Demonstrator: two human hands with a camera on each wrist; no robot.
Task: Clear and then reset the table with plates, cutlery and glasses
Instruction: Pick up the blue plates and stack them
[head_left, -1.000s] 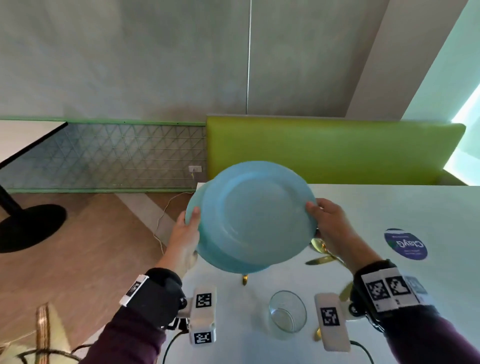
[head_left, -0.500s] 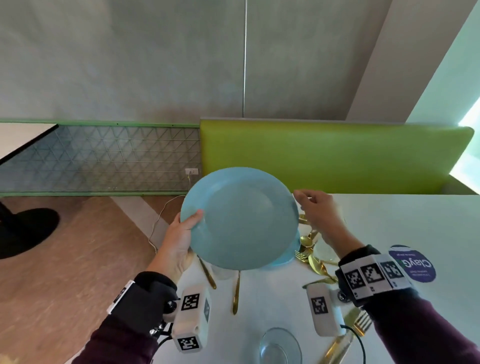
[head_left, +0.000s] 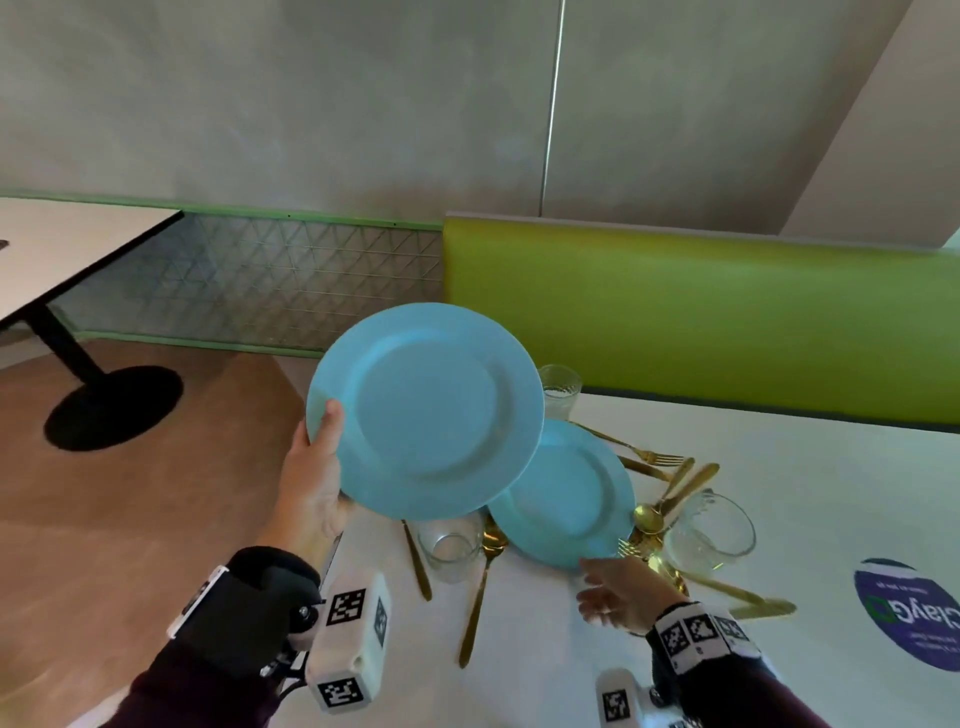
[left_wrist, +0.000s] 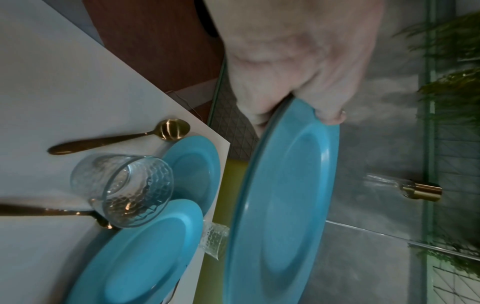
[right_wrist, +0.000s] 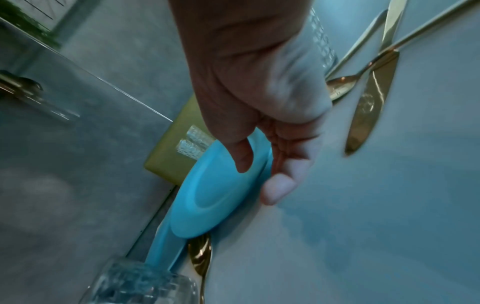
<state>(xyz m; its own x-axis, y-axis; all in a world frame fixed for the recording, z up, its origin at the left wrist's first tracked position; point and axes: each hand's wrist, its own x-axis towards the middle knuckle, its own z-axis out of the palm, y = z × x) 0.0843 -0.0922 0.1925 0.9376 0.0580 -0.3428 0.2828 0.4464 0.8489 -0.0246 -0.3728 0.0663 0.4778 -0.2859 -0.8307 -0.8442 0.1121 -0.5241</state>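
Note:
My left hand (head_left: 331, 423) holds a blue plate (head_left: 426, 410) up over the white table's (head_left: 805, 483) left end, thumb on its left rim and fingers behind it. The left wrist view shows this grip (left_wrist: 293, 86) on the tilted plate (left_wrist: 280, 205). A second blue plate (head_left: 566, 493) lies on the table, overlapping a third (right_wrist: 166, 246). My right hand (head_left: 592, 582) is at the second plate's near rim, with the thumb (right_wrist: 241, 160) above the rim (right_wrist: 215, 195) and straight fingers beside it. Clear glasses (head_left: 449, 545) (head_left: 709, 530) (head_left: 558, 389) and gold cutlery (head_left: 480, 587) lie around the plates.
A green bench back (head_left: 701, 312) runs behind the table. A purple round sticker (head_left: 914, 618) is on the tabletop at right. To the left lies wooden floor, with another table (head_left: 67, 244) on a black round base (head_left: 114, 405). More gold knives and forks (head_left: 654, 462) lie right of the plates.
My right hand let go of the raised plate's rim and dropped to the plate lying on the table. The left hand alone now holds the raised plate, moved left.

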